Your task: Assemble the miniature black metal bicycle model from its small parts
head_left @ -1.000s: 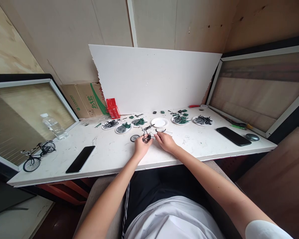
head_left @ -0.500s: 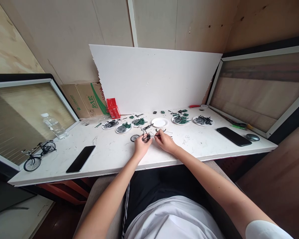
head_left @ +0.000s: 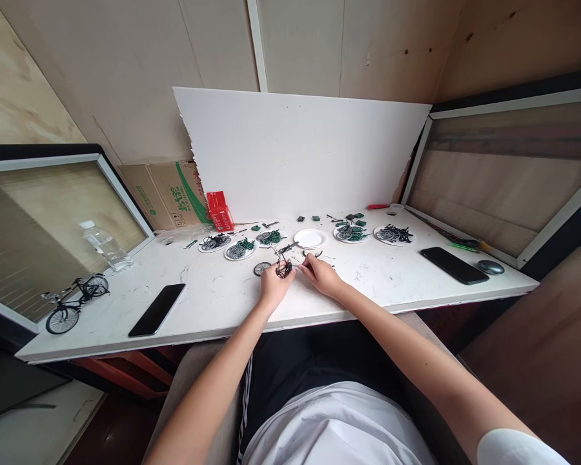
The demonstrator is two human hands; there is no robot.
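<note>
Near the table's front middle, my left hand (head_left: 274, 285) is closed around a partly built black model bicycle (head_left: 284, 267). One spoked wheel (head_left: 261, 268) shows just left of that hand. Close by on the right, my right hand (head_left: 321, 276) has thumb and forefinger pinched together beside the frame; whatever is between them is too small to make out. A complete black model bicycle (head_left: 76, 300) stands at the table's left end. Behind my hands are an empty white plate (head_left: 311, 239) and a small curved black part (head_left: 313, 254).
Paper plates with black and green bicycle parts (head_left: 242, 248) line the back of the white table (head_left: 208, 310). One phone (head_left: 157, 310) lies left, another phone (head_left: 454, 265) right beside a round grey object (head_left: 490, 267). A bottle (head_left: 105, 246) and red box (head_left: 220, 211) stand farther back.
The thin dark piece that showed between my two hands is less visible now. My right fingertips have shifted slightly; the left hand keeps its hold on the model bicycle.
</note>
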